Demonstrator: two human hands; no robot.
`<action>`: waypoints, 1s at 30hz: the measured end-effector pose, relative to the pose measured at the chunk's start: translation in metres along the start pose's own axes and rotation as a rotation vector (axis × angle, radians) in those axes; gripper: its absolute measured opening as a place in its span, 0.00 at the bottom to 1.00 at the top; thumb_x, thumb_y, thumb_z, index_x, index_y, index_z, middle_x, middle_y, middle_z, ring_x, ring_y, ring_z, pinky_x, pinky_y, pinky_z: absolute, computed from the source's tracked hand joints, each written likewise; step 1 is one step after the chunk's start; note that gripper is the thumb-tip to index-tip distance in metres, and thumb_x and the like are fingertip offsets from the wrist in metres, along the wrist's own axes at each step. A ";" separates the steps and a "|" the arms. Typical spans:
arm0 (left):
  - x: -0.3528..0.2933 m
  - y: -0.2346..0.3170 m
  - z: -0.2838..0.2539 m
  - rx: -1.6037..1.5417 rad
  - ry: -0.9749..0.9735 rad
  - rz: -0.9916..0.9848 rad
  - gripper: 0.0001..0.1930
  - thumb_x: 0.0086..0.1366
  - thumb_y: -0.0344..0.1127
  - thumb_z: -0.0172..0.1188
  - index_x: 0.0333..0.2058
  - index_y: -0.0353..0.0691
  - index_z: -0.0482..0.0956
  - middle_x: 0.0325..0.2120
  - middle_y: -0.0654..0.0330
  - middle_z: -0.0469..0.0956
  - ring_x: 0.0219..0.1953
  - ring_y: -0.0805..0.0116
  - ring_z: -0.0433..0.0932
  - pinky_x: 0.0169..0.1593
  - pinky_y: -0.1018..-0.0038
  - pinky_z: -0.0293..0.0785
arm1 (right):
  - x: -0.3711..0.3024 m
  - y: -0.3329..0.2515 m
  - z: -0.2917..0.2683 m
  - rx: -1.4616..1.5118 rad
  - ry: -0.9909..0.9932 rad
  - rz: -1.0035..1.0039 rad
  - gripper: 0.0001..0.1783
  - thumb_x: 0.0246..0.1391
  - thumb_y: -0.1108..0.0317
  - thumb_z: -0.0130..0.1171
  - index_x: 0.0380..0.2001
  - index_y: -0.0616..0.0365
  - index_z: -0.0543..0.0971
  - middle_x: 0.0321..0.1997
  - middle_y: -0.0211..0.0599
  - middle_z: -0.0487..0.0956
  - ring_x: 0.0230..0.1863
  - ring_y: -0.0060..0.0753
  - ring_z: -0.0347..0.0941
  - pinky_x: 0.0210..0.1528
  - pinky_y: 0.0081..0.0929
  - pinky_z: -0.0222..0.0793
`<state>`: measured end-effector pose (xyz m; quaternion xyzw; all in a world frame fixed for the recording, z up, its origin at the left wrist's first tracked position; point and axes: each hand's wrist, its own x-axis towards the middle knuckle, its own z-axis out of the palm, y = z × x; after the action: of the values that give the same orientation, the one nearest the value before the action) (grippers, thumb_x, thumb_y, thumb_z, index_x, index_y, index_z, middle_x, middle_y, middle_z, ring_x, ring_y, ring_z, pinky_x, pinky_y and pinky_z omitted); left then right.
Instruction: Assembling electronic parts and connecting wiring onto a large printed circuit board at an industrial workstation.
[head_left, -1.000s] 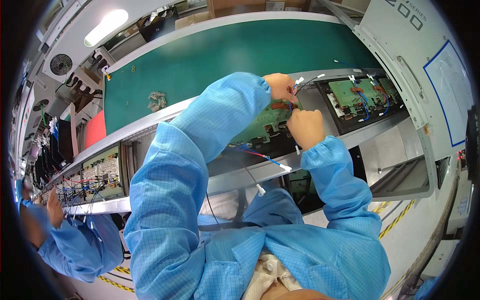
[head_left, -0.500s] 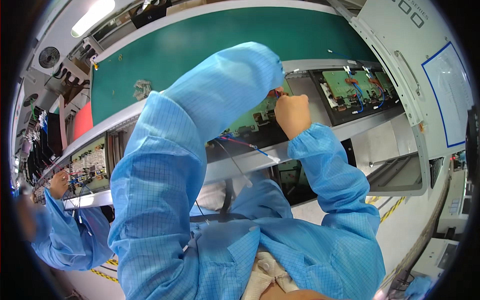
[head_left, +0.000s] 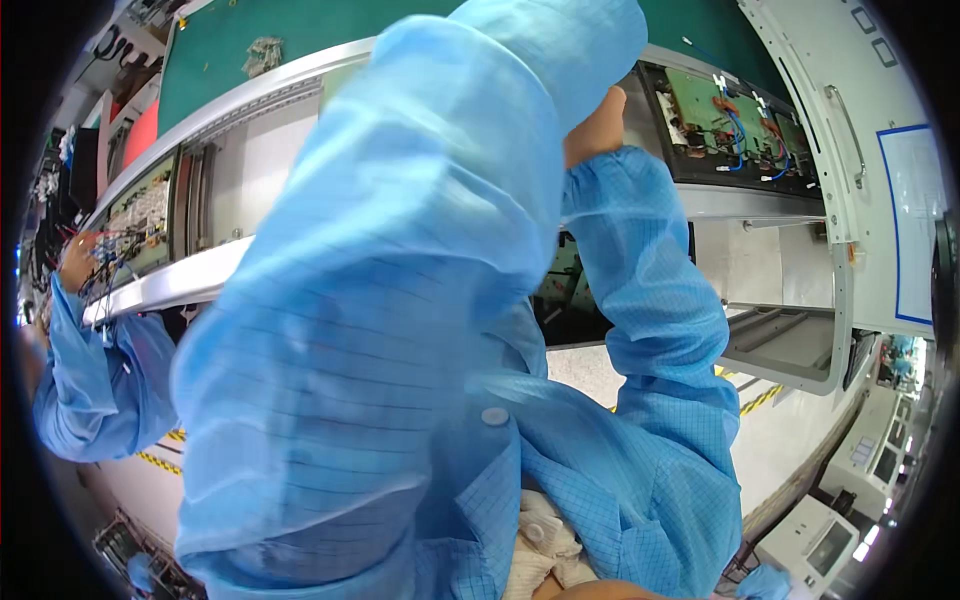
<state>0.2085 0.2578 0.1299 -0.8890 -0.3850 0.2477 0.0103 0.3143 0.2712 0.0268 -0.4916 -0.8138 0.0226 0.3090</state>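
Observation:
My left arm's blue sleeve (head_left: 400, 220) stretches across the middle of the view and out over the line. My left hand is hidden beyond the sleeve's far end. My right hand (head_left: 597, 130) shows only in part beside that sleeve. Its fingers are behind the sleeve, so whatever they touch or hold is out of sight. Right of my right hand lies a green circuit board (head_left: 697, 105) in a black tray, with blue wires (head_left: 738, 140) and white-tipped leads on it. The board that lay under my hands is covered by my sleeve.
At the left, a co-worker's hand (head_left: 76, 262) is over another circuit board (head_left: 140, 228) with wires. A metal rail (head_left: 200, 272) runs along the near edge of the line. Beyond it is a green mat (head_left: 330, 22) with a clear bag (head_left: 262, 56). A white cabinet (head_left: 815, 60) stands at right.
My left arm has risen and swung farther forward and right, now covering the board and loose wires. My right hand is mostly behind it. The whole view has shifted, with the line higher up.

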 end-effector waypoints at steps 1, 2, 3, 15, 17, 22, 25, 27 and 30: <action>-0.002 0.009 -0.004 -0.009 -0.005 -0.002 0.20 0.57 0.56 0.59 0.34 0.45 0.83 0.30 0.58 0.81 0.36 0.58 0.80 0.40 0.61 0.76 | -0.004 0.013 0.000 0.567 0.199 0.095 0.09 0.49 0.66 0.52 0.28 0.55 0.81 0.29 0.37 0.81 0.31 0.42 0.78 0.27 0.39 0.62; -0.005 0.014 0.002 -0.016 -0.019 -0.010 0.20 0.57 0.56 0.59 0.34 0.45 0.83 0.30 0.58 0.81 0.36 0.58 0.80 0.40 0.61 0.76 | -0.003 0.018 -0.007 0.475 0.170 -0.062 0.10 0.51 0.65 0.52 0.30 0.58 0.80 0.31 0.36 0.81 0.32 0.41 0.78 0.27 0.41 0.64; -0.008 0.020 0.006 -0.020 -0.032 -0.019 0.20 0.56 0.56 0.59 0.34 0.45 0.83 0.30 0.58 0.81 0.36 0.58 0.80 0.40 0.61 0.76 | -0.004 0.011 0.001 0.494 0.166 -0.065 0.10 0.51 0.65 0.52 0.30 0.58 0.80 0.31 0.36 0.81 0.32 0.41 0.78 0.27 0.41 0.64; 0.005 0.073 -0.086 0.187 -0.021 0.051 0.19 0.56 0.54 0.60 0.33 0.46 0.83 0.30 0.58 0.81 0.35 0.58 0.80 0.40 0.62 0.76 | 0.019 0.000 -0.019 -0.276 -0.024 0.189 0.11 0.50 0.62 0.50 0.27 0.57 0.77 0.29 0.31 0.80 0.25 0.34 0.72 0.27 0.38 0.67; 0.023 0.092 -0.111 0.233 0.012 0.118 0.18 0.56 0.54 0.60 0.33 0.46 0.83 0.30 0.58 0.81 0.35 0.58 0.80 0.39 0.62 0.76 | 0.012 0.046 0.001 -0.792 0.142 -0.055 0.13 0.46 0.62 0.49 0.28 0.60 0.77 0.30 0.33 0.80 0.28 0.34 0.73 0.28 0.37 0.65; 0.015 0.063 -0.082 0.196 -0.018 0.055 0.18 0.56 0.54 0.60 0.33 0.46 0.83 0.30 0.58 0.81 0.35 0.58 0.80 0.39 0.62 0.76 | 0.006 -0.029 -0.050 -0.525 -0.166 -0.100 0.14 0.47 0.62 0.48 0.32 0.61 0.76 0.34 0.36 0.79 0.34 0.32 0.73 0.33 0.30 0.65; 0.032 0.086 -0.096 0.199 0.036 0.132 0.18 0.56 0.53 0.60 0.33 0.46 0.83 0.30 0.58 0.81 0.35 0.58 0.80 0.39 0.62 0.76 | 0.023 0.044 0.012 -0.001 -0.147 0.316 0.16 0.49 0.58 0.50 0.32 0.60 0.76 0.33 0.37 0.79 0.34 0.31 0.73 0.33 0.28 0.66; 0.027 0.080 -0.087 0.177 0.036 0.116 0.18 0.56 0.53 0.60 0.33 0.46 0.83 0.30 0.58 0.81 0.35 0.58 0.80 0.39 0.62 0.76 | 0.029 0.039 0.033 0.599 -0.007 0.543 0.15 0.50 0.57 0.51 0.30 0.59 0.77 0.31 0.36 0.79 0.32 0.30 0.73 0.32 0.28 0.66; 0.023 0.076 -0.078 0.149 0.045 0.110 0.17 0.56 0.53 0.60 0.33 0.46 0.83 0.30 0.58 0.81 0.35 0.58 0.80 0.39 0.62 0.76 | 0.013 0.037 0.040 0.534 -0.010 0.499 0.15 0.50 0.58 0.51 0.29 0.59 0.77 0.30 0.37 0.79 0.31 0.31 0.74 0.31 0.29 0.67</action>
<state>0.3086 0.2337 0.1727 -0.9109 -0.3159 0.2559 0.0713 0.3182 0.3119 -0.0120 -0.5769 -0.6357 0.3116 0.4074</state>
